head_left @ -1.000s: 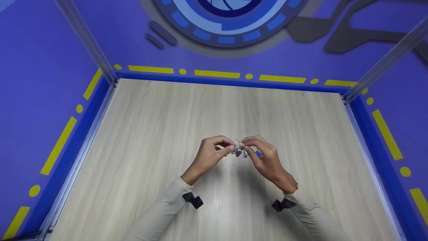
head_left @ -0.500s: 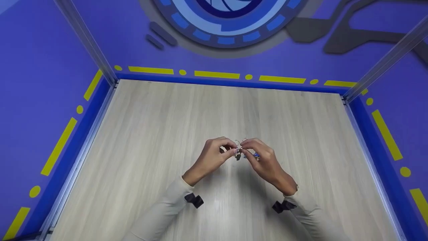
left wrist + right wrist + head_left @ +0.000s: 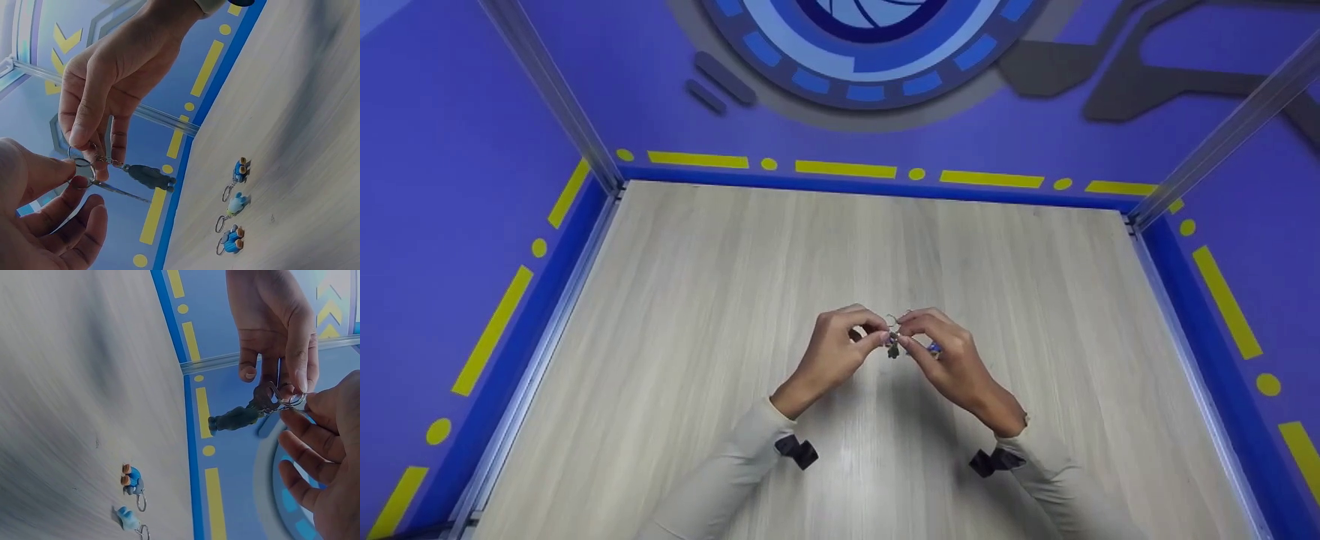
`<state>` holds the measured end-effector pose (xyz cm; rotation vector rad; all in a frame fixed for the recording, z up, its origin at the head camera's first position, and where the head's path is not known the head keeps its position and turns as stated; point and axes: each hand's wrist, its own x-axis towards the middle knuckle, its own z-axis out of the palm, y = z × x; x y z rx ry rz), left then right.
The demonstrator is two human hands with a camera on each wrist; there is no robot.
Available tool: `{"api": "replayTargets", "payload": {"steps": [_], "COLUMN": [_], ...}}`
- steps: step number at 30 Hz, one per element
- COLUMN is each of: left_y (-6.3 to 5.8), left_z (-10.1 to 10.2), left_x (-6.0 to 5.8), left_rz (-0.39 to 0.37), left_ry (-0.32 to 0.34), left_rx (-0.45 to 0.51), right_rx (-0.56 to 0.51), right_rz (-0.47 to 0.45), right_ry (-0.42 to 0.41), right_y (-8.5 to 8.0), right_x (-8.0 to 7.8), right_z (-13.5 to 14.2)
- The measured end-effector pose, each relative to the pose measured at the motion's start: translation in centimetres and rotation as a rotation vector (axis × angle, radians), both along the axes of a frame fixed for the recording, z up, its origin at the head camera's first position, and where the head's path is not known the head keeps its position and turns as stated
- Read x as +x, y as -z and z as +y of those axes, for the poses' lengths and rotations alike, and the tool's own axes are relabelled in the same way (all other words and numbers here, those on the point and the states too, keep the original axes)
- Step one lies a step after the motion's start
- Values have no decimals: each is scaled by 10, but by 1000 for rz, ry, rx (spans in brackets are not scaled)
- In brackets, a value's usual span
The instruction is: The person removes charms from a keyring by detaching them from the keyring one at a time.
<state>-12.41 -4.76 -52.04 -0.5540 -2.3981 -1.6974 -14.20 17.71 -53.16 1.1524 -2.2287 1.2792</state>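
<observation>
Between the two hands hangs a keychain with a small dark grey-green figure (image 3: pixel 151 176), on a short chain. My left hand (image 3: pixel 838 343) pinches its metal split ring (image 3: pixel 84 169) between thumb and finger. My right hand (image 3: pixel 945 352) pinches the rings and chain from the other side, fingertips almost touching the left ones. A thin, flat metal piece like a key (image 3: pixel 121 191) also hangs from the ring. In the head view, fingers partly cover the figure and rings.
Below the hands on the wooden table (image 3: pixel 765 255), several small blue figure keychains lie in a row, among them a blue one (image 3: pixel 232 240), a light blue one (image 3: pixel 238 203) and another blue one (image 3: pixel 241 170). Blue panels (image 3: pixel 840 135) wall in the back and sides.
Both hands have shifted slightly toward the person, and their fingertips have come closer together. The dark figure hangs a little lower between them. Both hands keep their pinch.
</observation>
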Motion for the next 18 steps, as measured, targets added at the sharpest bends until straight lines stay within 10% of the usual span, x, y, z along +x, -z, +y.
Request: {"api": "replayTargets", "payload": {"steps": [18], "left_y": [6], "left_z": [2], "left_x": [-1], "left_rz": [-15], "left_ry": [14], "left_rx": [120], "right_rx": [-102], "right_rz": [-127], "right_ry": [59], "right_y": [0], "right_x": [6], "right_z": [1]}}
